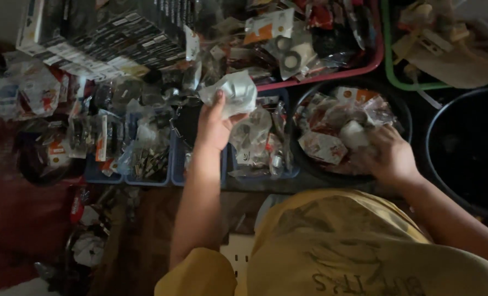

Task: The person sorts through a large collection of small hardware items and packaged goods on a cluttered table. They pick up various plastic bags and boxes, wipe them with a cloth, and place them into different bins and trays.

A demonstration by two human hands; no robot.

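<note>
Clear plastic packet (234, 92) clamped in the left hand (214, 127) grip, raised above blue bins (151, 178). Right hand (389, 156) grip closed on a white packet (354, 134) inside the black round tub (309, 164).

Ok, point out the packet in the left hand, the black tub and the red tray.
Packet (236, 92), head view, middle of the crumpled plastic.
Black tub (301, 101), head view, left rim.
Red tray (331, 75), head view, front wall.

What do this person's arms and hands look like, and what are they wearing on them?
Both arms are bare from just above the elbow down. The left hand and right hand wear no gloves, and no ring, watch or bracelet shows in this dim view. The short sleeves belong to a mustard-yellow T-shirt with faded dark lettering on its front.
</note>
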